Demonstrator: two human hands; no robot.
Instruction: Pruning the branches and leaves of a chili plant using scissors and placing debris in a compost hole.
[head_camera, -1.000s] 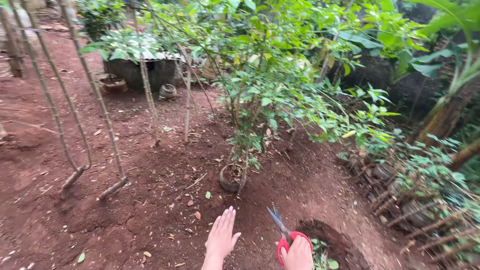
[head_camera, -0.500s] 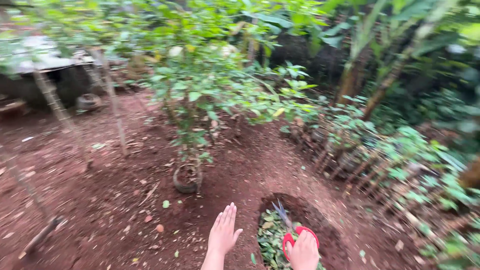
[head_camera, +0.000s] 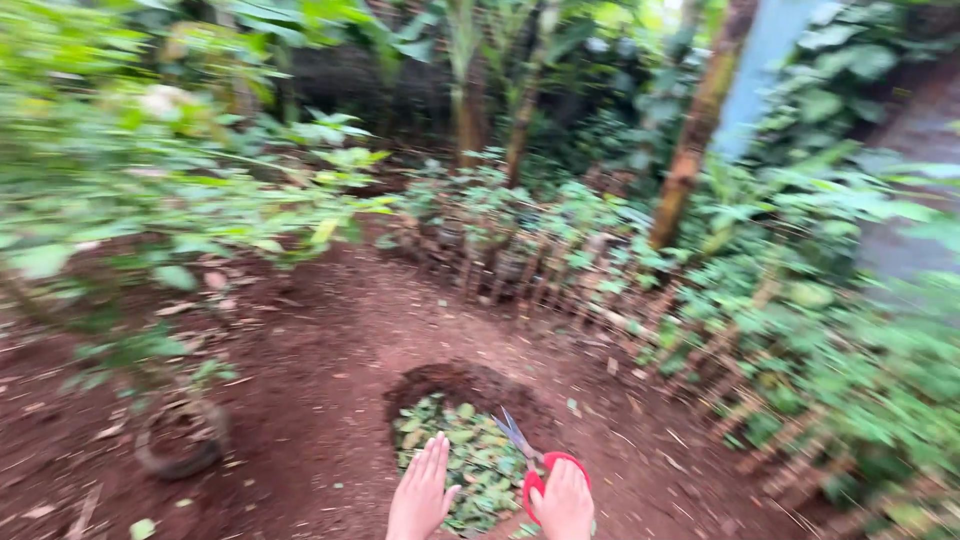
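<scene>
Two hands hover over a round soil pit (head_camera: 470, 385) partly filled with cut green leaves (head_camera: 470, 460): left hand (head_camera: 420, 495) flat, fingers spread; right hand (head_camera: 565, 500) gripping red-handled scissors (head_camera: 535, 460), blades slightly apart

Two bare hands visible at the lower frame edge. Left hand (head_camera: 421, 492): no glove, ring or watch seen; wrist and short forearm section uncovered, no sleeve in view. Right hand (head_camera: 563, 500): likewise ungloved, no jewellery discernible. Image blurred; finer detail indeterminable.
</scene>
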